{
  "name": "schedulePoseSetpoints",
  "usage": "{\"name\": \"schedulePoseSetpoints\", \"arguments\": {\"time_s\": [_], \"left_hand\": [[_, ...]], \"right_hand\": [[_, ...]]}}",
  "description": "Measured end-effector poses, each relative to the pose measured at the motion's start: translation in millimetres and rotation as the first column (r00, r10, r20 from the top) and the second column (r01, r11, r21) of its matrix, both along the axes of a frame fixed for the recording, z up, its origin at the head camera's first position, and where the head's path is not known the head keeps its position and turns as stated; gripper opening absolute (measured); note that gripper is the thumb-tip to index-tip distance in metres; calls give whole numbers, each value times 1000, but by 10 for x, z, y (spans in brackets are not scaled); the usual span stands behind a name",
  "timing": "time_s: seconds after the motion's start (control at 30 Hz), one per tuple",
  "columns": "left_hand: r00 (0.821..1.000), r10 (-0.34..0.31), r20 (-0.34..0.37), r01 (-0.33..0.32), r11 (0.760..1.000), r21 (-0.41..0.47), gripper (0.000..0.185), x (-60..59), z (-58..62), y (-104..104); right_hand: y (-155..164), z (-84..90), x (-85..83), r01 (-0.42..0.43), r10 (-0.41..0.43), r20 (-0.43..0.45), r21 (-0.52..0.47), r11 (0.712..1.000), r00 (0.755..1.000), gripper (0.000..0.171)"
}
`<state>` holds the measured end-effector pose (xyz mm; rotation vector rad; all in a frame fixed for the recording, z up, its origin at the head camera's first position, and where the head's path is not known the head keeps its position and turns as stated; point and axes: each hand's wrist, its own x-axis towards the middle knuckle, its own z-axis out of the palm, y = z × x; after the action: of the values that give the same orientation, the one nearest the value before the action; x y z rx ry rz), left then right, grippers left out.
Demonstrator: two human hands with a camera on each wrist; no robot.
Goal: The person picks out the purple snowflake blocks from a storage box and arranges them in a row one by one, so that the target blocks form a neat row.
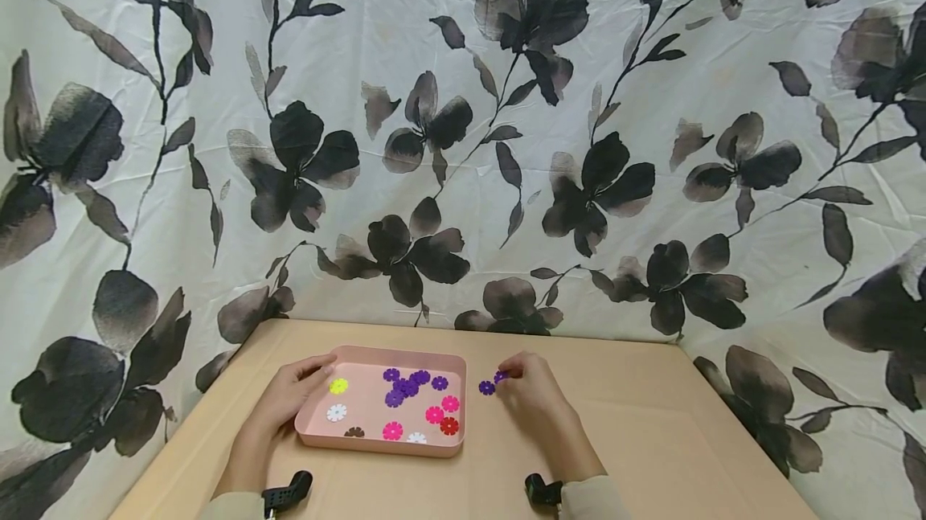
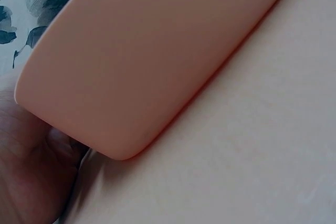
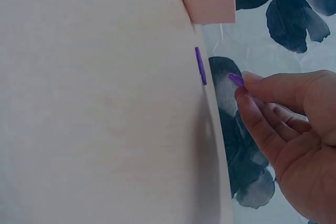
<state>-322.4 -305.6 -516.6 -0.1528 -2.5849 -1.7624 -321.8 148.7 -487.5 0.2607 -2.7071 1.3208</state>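
Note:
Between the thumb and finger of my right hand (image 1: 534, 387) is a small purple flower-shaped piece (image 3: 236, 80), pinched by its edge and held above the table. Another purple flower piece (image 1: 486, 387) lies on the table just right of the pink tray (image 1: 383, 446). My left hand (image 1: 295, 391) grips the tray at its left end, fingers at the far left corner; in the left wrist view the tray wall hides part of this hand. Inside the tray, several purple flower pieces (image 1: 409, 387) cluster near the middle, partly overlapping.
Also in the tray are a yellow flower piece (image 1: 338, 386), white ones (image 1: 336, 413), pink ones (image 1: 392, 430), a red one (image 1: 448, 426) and a brown one (image 1: 354, 432). A tan cloth covers the table (image 1: 651, 423). Behind it hangs a floral curtain (image 1: 448, 206).

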Motion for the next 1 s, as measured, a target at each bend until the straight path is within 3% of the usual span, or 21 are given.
{"name": "schedulePoseSetpoints", "arguments": {"time_s": [0.43,0.57,1.0], "left_hand": [[1000,1,1,-1,1000,1,52,6,1,1],[1000,0,-5,0,1000,-3,51,8,6,0],[1000,-7,-7,7,1000,-8,51,3,12,-1]], "right_hand": [[73,-114,-41,-45,45,-7,14,999,999,21],[84,-137,-49,-66,67,-21,59,996,997,20],[89,-174,-53,-62,63,-7,104,993,998,18]]}}
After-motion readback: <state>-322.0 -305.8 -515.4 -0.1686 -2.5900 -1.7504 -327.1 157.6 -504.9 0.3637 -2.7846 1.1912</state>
